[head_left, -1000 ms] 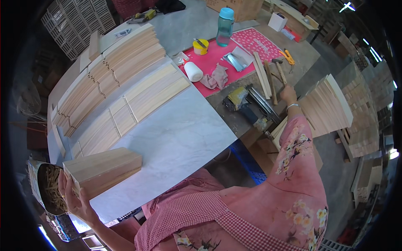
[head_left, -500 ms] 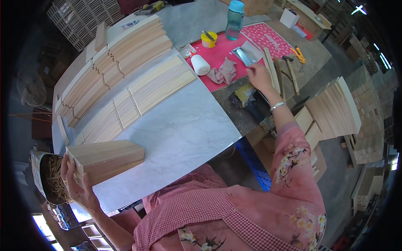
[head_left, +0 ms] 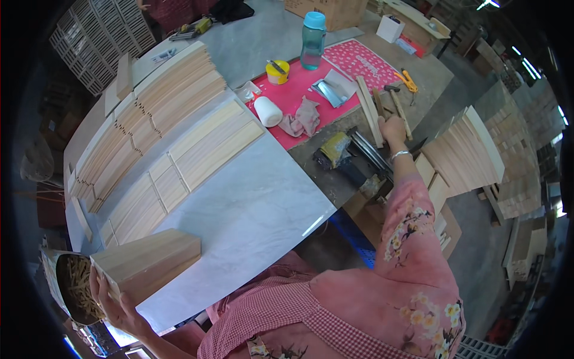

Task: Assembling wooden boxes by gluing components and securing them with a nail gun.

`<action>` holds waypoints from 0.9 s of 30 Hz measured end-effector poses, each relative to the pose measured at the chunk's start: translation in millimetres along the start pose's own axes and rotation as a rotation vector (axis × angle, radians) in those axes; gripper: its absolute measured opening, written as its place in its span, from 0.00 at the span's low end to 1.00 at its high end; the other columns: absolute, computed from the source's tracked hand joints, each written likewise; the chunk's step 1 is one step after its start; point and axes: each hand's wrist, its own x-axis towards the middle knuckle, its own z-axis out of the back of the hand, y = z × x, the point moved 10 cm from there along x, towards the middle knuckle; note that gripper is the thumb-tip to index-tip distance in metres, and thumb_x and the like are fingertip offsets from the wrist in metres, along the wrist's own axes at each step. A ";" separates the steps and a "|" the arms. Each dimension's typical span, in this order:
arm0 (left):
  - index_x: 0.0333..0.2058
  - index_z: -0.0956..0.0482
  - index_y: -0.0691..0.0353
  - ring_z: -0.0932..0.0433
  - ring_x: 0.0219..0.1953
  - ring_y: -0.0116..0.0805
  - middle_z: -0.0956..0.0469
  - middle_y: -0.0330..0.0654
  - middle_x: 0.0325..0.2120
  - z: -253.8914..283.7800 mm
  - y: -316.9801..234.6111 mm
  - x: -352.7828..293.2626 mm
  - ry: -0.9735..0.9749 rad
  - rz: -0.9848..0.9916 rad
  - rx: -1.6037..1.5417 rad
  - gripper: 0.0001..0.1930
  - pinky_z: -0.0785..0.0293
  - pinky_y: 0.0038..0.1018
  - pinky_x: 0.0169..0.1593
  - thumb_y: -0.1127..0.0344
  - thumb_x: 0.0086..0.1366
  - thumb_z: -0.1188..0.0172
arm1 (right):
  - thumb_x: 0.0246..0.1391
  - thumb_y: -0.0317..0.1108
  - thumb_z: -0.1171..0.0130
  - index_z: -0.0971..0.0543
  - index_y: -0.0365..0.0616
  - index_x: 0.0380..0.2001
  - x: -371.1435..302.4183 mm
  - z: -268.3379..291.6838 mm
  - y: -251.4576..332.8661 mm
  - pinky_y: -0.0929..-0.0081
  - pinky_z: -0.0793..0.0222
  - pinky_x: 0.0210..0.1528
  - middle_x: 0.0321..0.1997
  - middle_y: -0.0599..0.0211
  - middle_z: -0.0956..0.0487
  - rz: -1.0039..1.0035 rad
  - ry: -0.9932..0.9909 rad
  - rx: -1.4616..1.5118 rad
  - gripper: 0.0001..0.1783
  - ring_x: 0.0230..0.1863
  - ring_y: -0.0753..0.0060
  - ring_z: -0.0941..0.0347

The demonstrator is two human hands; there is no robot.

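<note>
My left hand (head_left: 116, 299) grips the near left end of a long wooden box (head_left: 149, 257), fingers on the end and thumb along the side. The box rests on the white marbled tabletop (head_left: 251, 197) near its front left corner. Out to the right, my right hand (head_left: 393, 133) has its fingers curled down among sticks and tools on the side table. A dark wooden stick (head_left: 379, 103) runs up to this hand, and a hammer (head_left: 399, 107) lies close beside it. What sits inside the fingers is hidden. Pale wooden strips (head_left: 369, 113) lie just left of the hand.
Stacked slatted boards (head_left: 173, 84) and a flat row of panels (head_left: 179, 173) cover the table's left side. On a pink mat (head_left: 263, 90) are a white glue bottle (head_left: 268, 112), a rag (head_left: 302, 118) and a yellow tub (head_left: 277, 72). A water bottle (head_left: 313, 42) stands behind.
My right hand has moved right and nearer, from beside the silver packet to the sticks and hammer. The left hand stays on the box. The whole view has shifted slightly.
</note>
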 end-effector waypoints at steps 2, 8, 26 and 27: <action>0.58 0.24 0.42 0.33 0.66 0.49 0.30 0.39 0.64 -2.2 1.8 1.4 0.003 -0.006 0.009 0.21 0.37 0.58 0.68 0.46 0.69 0.48 | 0.57 0.42 0.43 0.16 0.40 0.39 -3.5 -7.0 -10.2 0.51 0.24 0.45 0.43 0.50 0.17 -0.019 0.104 0.021 0.17 0.43 0.44 0.20; 0.58 0.25 0.40 0.33 0.66 0.49 0.30 0.39 0.65 -9.9 -2.5 8.6 0.005 -0.031 0.045 0.23 0.35 0.58 0.67 0.40 0.71 0.52 | 0.58 0.42 0.45 0.18 0.40 0.44 0.7 -10.6 1.0 0.50 0.24 0.47 0.46 0.49 0.19 0.161 -0.042 0.113 0.19 0.46 0.41 0.21; 0.58 0.24 0.42 0.34 0.67 0.49 0.30 0.41 0.64 -9.4 0.3 1.2 -0.008 -0.015 -0.007 0.23 0.40 0.57 0.69 0.42 0.70 0.50 | 0.55 0.31 0.51 0.17 0.37 0.35 89.1 -57.4 -24.0 0.48 0.25 0.46 0.36 0.43 0.18 0.451 -0.051 -0.274 0.15 0.42 0.36 0.21; 0.58 0.24 0.42 0.34 0.67 0.49 0.30 0.41 0.64 -8.3 -1.5 -0.2 -0.015 -0.013 -0.004 0.23 0.40 0.57 0.69 0.42 0.70 0.50 | 0.55 0.31 0.51 0.17 0.37 0.35 87.6 -51.5 -15.7 0.48 0.25 0.46 0.36 0.43 0.18 0.457 -0.055 -0.270 0.15 0.42 0.36 0.21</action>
